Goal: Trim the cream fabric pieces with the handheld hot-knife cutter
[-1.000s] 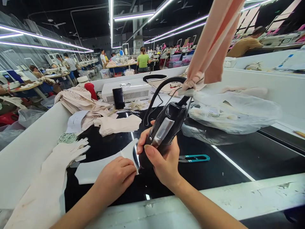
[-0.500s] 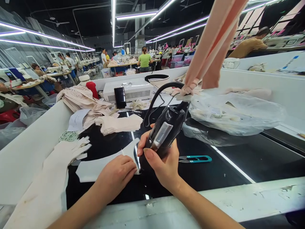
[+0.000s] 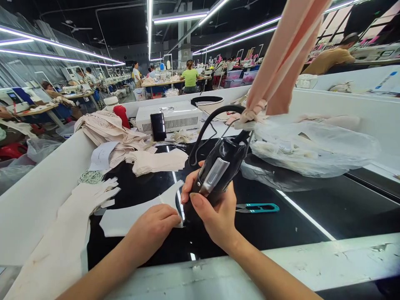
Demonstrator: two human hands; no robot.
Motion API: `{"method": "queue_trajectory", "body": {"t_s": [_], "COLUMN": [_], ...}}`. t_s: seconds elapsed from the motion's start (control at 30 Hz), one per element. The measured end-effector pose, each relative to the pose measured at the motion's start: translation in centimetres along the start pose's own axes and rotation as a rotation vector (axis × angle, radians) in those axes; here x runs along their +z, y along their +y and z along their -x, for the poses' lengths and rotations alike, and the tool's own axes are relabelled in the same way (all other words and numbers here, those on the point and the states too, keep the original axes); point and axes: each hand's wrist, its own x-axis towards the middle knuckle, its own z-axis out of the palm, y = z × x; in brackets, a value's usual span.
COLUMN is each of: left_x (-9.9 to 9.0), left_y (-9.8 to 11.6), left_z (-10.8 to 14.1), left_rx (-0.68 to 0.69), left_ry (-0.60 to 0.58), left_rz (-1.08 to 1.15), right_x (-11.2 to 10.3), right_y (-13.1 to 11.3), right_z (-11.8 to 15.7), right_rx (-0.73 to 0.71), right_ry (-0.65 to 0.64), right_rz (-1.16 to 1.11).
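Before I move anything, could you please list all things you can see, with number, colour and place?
handheld tool: one, black, centre
fabric piece: one, whitish, left of tool
snips: one, teal, right of tool
fabric piles: several, beige, left
cord bundle: one, pale green, left
paper slip: one, white, left
spool-like item: one, red, back left
slotted box: one, white, back centre
phone: one, black, before the box
plastic bags: several, translucent, right and far left
knotted cloth: one, peach, above tool
worktop: one, black, beneath
sewing machines: several, mostly white, background
people: several, varied clothes, background
ceiling lights: several, white, overhead
left hand: one, bare, on fabric piece
right hand: one, bare, around tool
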Motion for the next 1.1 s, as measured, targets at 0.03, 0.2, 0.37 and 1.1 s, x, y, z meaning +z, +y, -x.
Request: {"method": "queue_trajectory", "body": {"t_s": [0.03,0.2,0.37,1.1], "left_x": [0.0,0.0,0.1,0.2], "left_y": [-0.1,-0.6,-0.7,-0.4], "left_z": [0.1,0.9,1.2,1.2], "left_rx": [0.012,0.06,0.073,0.131], "left_ry": [0.003,-0.016,-0.022,0.047], "left_rz": [0.005,-0.008,-0.068,-0.174], "right_x": [0.0,0.0,-0.1,-0.2], "right_y": [0.0,0.1,0.1,0.0], "right_z": [0.0,0.0,-0.1,-0.1], "right_rx": [-0.002,-0.007,-0.014,0.023], "right_ry": [-0.002,-0.004,0.0,0.021], "right_rz": [0.0,0.001,-0.016,-0.005]}}
